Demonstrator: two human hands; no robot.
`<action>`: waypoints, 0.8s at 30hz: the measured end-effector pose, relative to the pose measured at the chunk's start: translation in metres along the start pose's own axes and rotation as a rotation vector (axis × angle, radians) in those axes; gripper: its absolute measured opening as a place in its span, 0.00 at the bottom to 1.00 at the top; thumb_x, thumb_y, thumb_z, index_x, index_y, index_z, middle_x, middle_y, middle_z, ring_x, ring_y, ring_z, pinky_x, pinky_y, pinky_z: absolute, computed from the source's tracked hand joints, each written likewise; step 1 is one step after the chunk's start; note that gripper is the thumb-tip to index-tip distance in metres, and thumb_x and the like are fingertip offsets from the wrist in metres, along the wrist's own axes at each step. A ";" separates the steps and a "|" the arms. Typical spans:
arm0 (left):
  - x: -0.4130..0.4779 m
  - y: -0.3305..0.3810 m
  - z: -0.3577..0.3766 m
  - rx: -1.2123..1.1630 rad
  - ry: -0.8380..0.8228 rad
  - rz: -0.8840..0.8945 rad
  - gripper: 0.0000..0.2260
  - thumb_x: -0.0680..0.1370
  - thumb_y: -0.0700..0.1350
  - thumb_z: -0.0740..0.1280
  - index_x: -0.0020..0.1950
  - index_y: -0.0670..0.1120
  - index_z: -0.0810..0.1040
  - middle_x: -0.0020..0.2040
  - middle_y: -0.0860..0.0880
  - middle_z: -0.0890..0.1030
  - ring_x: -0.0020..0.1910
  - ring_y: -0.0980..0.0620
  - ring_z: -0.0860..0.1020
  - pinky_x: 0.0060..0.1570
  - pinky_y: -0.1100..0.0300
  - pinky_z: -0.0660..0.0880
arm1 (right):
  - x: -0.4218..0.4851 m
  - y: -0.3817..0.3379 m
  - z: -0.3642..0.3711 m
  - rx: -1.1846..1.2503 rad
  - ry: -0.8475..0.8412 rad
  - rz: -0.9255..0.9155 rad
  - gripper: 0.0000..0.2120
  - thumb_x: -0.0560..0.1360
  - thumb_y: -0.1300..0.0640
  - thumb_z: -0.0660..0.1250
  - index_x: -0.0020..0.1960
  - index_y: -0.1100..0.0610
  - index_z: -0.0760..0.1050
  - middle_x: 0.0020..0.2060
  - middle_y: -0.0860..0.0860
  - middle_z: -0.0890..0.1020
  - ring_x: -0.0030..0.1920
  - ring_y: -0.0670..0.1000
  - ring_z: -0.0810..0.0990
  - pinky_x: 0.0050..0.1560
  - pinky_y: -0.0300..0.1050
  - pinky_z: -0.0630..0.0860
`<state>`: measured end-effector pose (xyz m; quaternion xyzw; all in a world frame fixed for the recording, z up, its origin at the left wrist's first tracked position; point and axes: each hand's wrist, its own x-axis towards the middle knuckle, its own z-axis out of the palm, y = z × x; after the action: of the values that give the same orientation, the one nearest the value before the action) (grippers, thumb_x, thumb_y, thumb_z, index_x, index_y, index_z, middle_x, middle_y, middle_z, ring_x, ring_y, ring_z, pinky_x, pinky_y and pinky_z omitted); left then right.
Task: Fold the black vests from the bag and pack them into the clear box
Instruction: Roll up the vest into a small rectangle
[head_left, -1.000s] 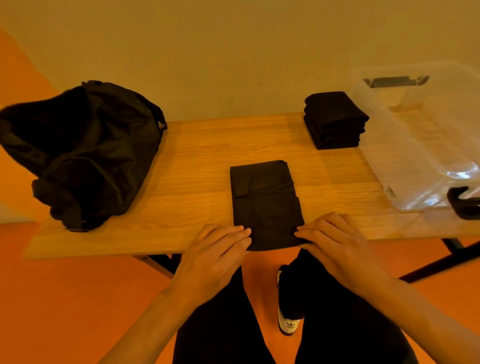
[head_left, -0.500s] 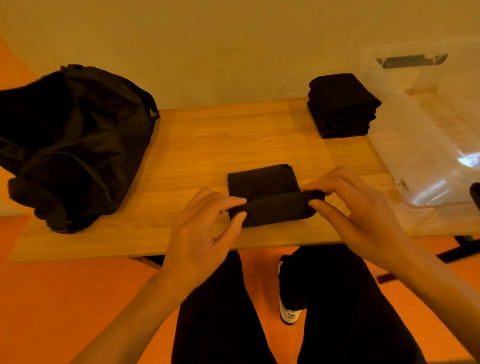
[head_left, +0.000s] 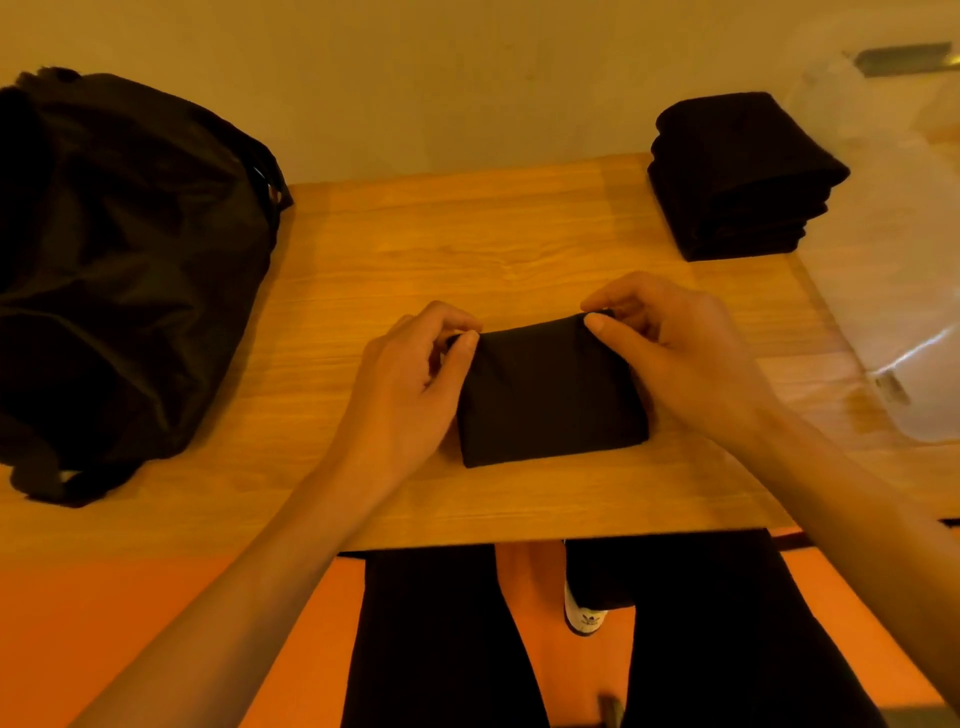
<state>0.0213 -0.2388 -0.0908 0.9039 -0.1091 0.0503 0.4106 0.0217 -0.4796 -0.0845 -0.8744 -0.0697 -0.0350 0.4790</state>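
Observation:
A black vest, folded into a small rectangle, lies on the wooden table in front of me. My left hand pinches its far left corner between thumb and fingers. My right hand pinches its far right corner the same way. A stack of folded black vests sits at the back right. Beside that stack, at the right edge, stands the clear box. The black bag slumps on the table's left end.
A plain wall runs behind the table. Below the front edge I see my dark trousers, one white shoe and orange floor.
Both hands carried the vest's near end away from me and over onto its far half. The long strip is now a short rectangle, held at the far corners.

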 end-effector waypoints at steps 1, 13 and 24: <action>0.003 -0.004 0.001 0.022 -0.010 -0.004 0.07 0.84 0.49 0.63 0.56 0.52 0.80 0.42 0.56 0.78 0.42 0.56 0.76 0.39 0.61 0.70 | 0.002 0.001 0.002 0.008 -0.001 0.014 0.08 0.80 0.55 0.68 0.58 0.49 0.79 0.47 0.43 0.82 0.48 0.38 0.80 0.45 0.30 0.76; 0.011 -0.002 0.004 -0.060 0.001 -0.043 0.05 0.82 0.49 0.66 0.52 0.50 0.80 0.37 0.59 0.76 0.37 0.60 0.75 0.35 0.68 0.69 | 0.001 0.003 0.005 -0.097 0.072 0.052 0.04 0.80 0.54 0.67 0.54 0.49 0.78 0.46 0.42 0.80 0.48 0.39 0.79 0.44 0.28 0.74; 0.002 0.016 -0.004 0.211 0.173 0.124 0.12 0.85 0.51 0.59 0.60 0.47 0.79 0.56 0.52 0.75 0.54 0.55 0.74 0.53 0.62 0.71 | -0.006 0.000 0.008 -0.373 0.157 -0.061 0.10 0.82 0.54 0.64 0.60 0.57 0.78 0.54 0.50 0.78 0.53 0.49 0.77 0.53 0.45 0.76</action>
<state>0.0193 -0.2463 -0.0758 0.9259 -0.1230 0.1644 0.3170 0.0154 -0.4727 -0.0894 -0.9400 -0.0510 -0.1296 0.3116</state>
